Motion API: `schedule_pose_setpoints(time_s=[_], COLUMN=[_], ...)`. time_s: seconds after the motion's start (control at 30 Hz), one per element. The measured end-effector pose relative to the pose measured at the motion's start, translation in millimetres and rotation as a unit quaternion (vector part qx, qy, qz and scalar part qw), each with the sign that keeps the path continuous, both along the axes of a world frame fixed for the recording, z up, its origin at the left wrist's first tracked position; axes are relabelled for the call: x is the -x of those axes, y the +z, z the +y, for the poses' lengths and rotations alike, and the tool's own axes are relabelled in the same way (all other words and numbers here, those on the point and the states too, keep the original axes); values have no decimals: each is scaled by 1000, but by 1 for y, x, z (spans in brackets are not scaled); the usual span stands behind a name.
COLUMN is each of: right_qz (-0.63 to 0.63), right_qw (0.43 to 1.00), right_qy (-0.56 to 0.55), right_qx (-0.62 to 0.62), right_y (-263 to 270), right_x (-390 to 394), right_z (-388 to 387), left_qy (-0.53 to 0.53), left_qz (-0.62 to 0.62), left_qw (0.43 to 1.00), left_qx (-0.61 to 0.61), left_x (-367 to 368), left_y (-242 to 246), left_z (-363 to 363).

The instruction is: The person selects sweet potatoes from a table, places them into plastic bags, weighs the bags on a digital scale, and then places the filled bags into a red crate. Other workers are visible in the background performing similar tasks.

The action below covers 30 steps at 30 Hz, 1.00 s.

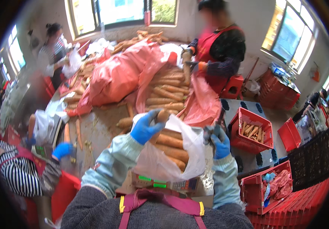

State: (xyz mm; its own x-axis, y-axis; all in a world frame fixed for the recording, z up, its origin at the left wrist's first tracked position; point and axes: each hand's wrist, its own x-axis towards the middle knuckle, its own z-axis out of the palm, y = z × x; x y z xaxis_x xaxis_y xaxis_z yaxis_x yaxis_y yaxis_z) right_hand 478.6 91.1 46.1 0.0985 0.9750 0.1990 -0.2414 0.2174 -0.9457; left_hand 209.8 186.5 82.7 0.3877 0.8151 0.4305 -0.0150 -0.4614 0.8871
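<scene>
My left hand (147, 128), in a blue glove with grey fingers, grips a carrot (163, 115) upright at the left side of an open white plastic bag (167, 169). Several large carrots (172, 146) lie side by side inside the bag. The bag rests on a digital scale (178, 184) with lit green displays. At the bag's right side is my right hand (220, 141), gloved the same way, its dark fingertips near the rim. Blur hides whether those fingers pinch anything.
Beyond the bag, carrots (167, 93) lie heaped in red plastic sacking (118, 74). Co-workers sit left and stand across the table (95, 128). On the right are a red crate of carrots (250, 130), another crate (267, 186) holding crumpled plastic, and stacked red crates (299, 211).
</scene>
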Motion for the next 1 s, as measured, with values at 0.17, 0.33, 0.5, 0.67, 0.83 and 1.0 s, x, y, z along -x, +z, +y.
schedule_pose_setpoints(time_s=[0.17,0.33,0.5,0.67,0.83,1.0], right_qz=[-227,-457,-500,-518,-569,-428], right_qw=[965,834,802,797,761,886], right_qy=[-36,-108,-120,-113,-157,-166], right_qx=[-126,-290,-303,-289,-269,-68], right_y=[42,72,85,90,67,3], right_x=[64,89,105,104,83,16], right_z=[33,41,43,41,52,86], left_qy=[-41,-44,-32,-16,-6,-23], left_qz=[-72,-100,-150,-127,-76,-43], left_qw=[989,982,978,983,993,998], left_qx=[123,154,141,131,87,39], left_x=[14,20,19,19,17,17], left_y=[-4,0,-4,-8,-10,-11], left_z=[2,-2,-4,-5,-3,-2])
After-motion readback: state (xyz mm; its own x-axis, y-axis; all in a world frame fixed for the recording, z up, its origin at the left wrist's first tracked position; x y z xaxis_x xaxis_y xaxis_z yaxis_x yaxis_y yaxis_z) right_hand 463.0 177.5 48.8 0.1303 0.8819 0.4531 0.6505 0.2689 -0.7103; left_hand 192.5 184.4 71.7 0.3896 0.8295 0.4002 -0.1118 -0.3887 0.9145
